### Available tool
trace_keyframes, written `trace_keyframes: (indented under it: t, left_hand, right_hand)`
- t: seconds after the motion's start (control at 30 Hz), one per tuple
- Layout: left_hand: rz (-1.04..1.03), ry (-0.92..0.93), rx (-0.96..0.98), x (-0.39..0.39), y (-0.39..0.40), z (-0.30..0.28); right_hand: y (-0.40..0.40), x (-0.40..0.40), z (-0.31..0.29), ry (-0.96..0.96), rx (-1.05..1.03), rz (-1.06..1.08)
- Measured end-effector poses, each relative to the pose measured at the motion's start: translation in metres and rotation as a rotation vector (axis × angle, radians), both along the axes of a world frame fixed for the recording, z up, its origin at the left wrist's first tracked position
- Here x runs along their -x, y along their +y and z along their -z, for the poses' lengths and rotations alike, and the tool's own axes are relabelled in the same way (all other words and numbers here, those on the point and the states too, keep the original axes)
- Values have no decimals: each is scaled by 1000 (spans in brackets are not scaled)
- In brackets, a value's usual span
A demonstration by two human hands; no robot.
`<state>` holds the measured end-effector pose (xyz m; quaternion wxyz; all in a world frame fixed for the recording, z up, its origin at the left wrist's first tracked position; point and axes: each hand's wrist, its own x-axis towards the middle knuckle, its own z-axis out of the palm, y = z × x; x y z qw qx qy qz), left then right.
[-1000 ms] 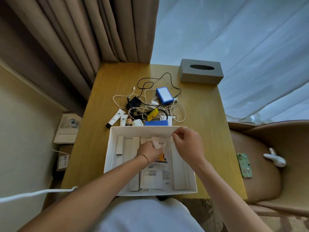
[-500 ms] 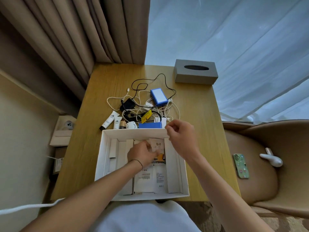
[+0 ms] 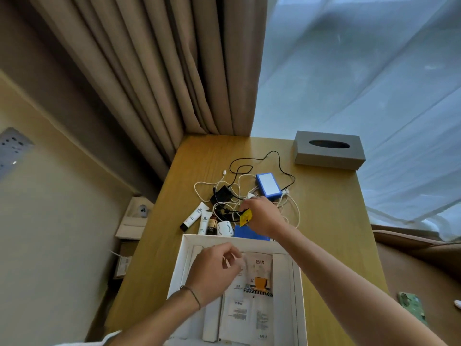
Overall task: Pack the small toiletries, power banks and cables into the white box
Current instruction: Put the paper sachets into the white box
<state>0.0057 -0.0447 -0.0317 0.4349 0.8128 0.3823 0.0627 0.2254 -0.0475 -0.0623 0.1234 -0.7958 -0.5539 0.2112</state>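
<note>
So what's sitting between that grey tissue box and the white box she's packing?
In the head view, between the tissue box and the white box lie a blue power bank amid tangled cables, with the right hand reaching in.

Wood-grain surface (image 3: pixel 324 221), smooth, soft sheen. White box (image 3: pixel 185 250) of matt card. Inside, paper sachets (image 3: pixel 259 273) with printed faces, slightly glossy. Blue power bank (image 3: pixel 269 185) in smooth plastic, pale glossy top. Cables (image 3: pixel 291 208) in white and black rubbery plastic, tangled. Tubes (image 3: pixel 195 216) of white matt plastic, one with black cap. Yellow tag (image 3: pixel 245 217), glossy. Grey tissue box (image 3: pixel 329 156), matt, faintly textured. Curtain (image 3: pixel 154 71) of heavy matt cloth in folds; sheer (image 3: pixel 361 71) thin and translucent.
</note>
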Motion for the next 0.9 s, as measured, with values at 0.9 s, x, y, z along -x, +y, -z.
trace_keyframes:
  t: [0.9]
  left_hand:
    - [300,413,-118,-67,134,24]
  right_hand:
    - [-6,6,-23,499,-237,537]
